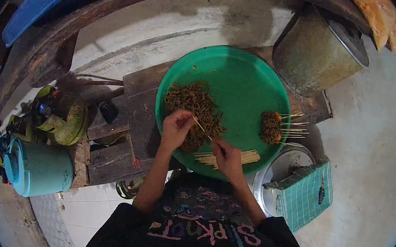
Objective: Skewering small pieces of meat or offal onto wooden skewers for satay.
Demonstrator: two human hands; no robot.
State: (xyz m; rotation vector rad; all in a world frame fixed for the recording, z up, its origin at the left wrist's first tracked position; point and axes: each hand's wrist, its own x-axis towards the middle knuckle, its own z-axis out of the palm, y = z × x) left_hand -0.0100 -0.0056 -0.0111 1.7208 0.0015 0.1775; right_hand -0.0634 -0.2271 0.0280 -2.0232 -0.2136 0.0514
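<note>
A wide green plastic tray [238, 88] lies before me. On its left side is a heap of dark brown, curled food pieces [193, 99]. My left hand [177, 128] pinches one end of a thin wooden skewer [199, 123] over the heap. Near the heap's lower right edge, my right hand [226, 156] has a small pale tip showing at its fingertips; whether this belongs to the same skewer I cannot tell. Bare wooden skewers [251, 157] lie in a bundle partly beneath my right hand. At the tray's right edge, loaded skewers [271, 127] lie together, their bare ends pointing right.
The tray rests on a dark wooden bench [141, 106]. A large metal pot [310, 52] stands at upper right. Right of the tray are a metal basin [263, 189] and a green checked cloth [305, 194]. Green gas cylinders [73, 120] and a turquoise bucket [50, 167] stand left.
</note>
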